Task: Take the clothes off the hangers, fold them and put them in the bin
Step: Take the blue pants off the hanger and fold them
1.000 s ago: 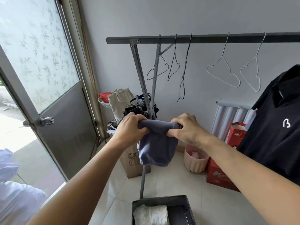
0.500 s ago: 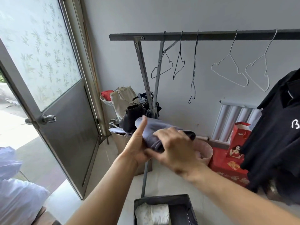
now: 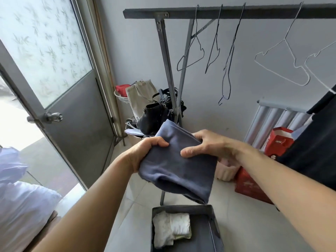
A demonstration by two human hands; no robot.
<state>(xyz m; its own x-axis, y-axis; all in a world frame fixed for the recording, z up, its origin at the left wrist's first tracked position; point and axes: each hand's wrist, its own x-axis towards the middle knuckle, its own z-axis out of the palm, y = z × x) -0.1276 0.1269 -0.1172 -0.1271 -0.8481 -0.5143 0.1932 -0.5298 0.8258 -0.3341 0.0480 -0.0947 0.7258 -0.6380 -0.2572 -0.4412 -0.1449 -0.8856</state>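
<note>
Folded blue-grey cloth (image 3: 179, 168) sits at the centre of the frame, held up in the air between both hands. From the left, the left hand (image 3: 145, 153) grasps the cloth's left edge, its fingers curled over the top of the fabric. On the right, the right hand (image 3: 209, 146) clasps the upper right part, thumb lying across the top face and fingers wrapped behind. Directly below the cloth, at the bottom centre of the frame, a dark bin (image 3: 214, 231) stands on the tiled floor with a folded white garment (image 3: 171, 228) lying in its left half. Across the top of the frame runs a dark rail (image 3: 236, 12) with bare wire hangers (image 3: 283, 62) hooked on it. At the right edge hangs a black garment (image 3: 316, 148).
</note>
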